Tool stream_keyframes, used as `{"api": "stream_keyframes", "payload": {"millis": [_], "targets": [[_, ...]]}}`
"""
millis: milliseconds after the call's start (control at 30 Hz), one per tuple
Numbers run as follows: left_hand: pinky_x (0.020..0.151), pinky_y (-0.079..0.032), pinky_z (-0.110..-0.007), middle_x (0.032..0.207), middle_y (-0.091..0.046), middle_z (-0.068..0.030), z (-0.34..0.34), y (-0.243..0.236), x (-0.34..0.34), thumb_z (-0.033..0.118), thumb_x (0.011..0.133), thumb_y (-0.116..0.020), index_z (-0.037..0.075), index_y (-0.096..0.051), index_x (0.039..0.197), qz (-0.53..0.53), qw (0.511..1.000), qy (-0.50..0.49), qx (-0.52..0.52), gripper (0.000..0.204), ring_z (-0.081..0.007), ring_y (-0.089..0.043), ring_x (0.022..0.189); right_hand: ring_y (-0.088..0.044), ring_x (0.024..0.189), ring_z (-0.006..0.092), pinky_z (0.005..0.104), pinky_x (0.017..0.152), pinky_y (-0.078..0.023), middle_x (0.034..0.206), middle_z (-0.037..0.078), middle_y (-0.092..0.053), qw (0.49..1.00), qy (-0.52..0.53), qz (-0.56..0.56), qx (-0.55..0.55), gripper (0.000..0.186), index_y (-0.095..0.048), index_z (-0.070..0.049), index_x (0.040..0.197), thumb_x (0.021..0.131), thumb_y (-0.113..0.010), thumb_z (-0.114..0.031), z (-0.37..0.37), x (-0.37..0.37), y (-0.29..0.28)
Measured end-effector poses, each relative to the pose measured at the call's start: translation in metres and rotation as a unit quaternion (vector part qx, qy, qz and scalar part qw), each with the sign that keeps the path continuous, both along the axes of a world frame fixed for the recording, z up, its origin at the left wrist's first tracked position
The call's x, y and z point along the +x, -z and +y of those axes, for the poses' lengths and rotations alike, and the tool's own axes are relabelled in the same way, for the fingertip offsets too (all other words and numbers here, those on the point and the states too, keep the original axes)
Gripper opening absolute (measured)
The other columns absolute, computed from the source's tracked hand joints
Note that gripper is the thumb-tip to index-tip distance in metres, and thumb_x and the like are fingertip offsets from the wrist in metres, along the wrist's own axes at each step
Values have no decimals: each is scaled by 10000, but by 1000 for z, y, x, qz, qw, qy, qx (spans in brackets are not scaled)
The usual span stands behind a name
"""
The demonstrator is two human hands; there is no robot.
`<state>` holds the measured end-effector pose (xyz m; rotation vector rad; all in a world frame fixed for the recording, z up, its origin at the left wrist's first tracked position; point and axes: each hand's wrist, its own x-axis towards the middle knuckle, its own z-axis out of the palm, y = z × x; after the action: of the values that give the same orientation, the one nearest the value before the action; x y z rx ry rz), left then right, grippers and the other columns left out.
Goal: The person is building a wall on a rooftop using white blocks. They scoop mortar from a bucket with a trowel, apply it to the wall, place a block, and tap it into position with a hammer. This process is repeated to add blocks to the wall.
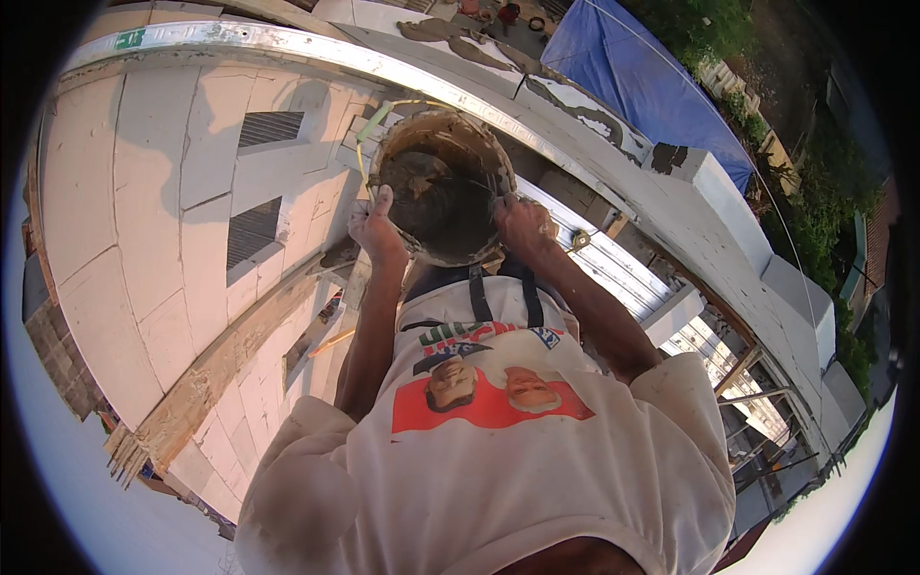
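A round, mortar-caked bucket is held in front of my body, its mouth facing up. Wet grey mortar coats its inside and bottom. My left hand grips the near left rim with the thumb up. Closed at the right rim is my right hand; its fingertips are partly hidden. A thin dark line inside the bucket runs toward that hand, too unclear to name. The bucket's wire handle with a green grip hangs over the far left side.
A pale block wall with small window openings stands left, a wooden plank along it. A long metal channel crosses beyond the bucket. White blocks with mortar top the right wall. A blue tarp and trees lie farther off.
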<state>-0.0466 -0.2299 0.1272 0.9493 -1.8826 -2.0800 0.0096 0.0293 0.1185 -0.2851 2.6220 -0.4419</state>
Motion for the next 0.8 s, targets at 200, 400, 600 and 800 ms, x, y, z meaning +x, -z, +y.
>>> {"api": "stream_keyframes", "payload": {"millis": [200,400,600,800], "targets": [[621,-331,-216,719,-319,88,45,-54,8,-60,894,-793,155,-378,711,89,996,0,-2,502,-36,-304,663,-752,1004,287,442,784,-631,1050,136,-726,978,-179,-43,101,215,-771,-48,1097,913,-668,-93,-37,-16,-24],[619,-317,-220,721,-319,90,49,-49,20,-79,891,-779,162,-372,709,91,996,-11,-18,507,-40,-307,667,-749,1004,305,442,812,-628,997,142,-758,961,-233,-147,9,302,-763,-40,1087,885,-755,-265,-14,-8,-50],[634,-330,-228,725,-339,89,49,-41,30,-54,884,-794,174,-381,707,86,995,-29,30,504,-46,-317,672,-733,943,459,515,868,-589,982,249,-753,972,-58,-72,-216,552,-713,-9,1182,972,-670,-517,42,33,-4],[703,-488,-325,833,-551,1,32,-14,37,57,909,-800,105,-565,824,-9,997,-60,46,254,-143,-547,746,-740,891,424,492,834,-568,903,277,-737,917,166,-81,-353,500,-726,4,1180,961,-720,-444,71,80,-6]]}}
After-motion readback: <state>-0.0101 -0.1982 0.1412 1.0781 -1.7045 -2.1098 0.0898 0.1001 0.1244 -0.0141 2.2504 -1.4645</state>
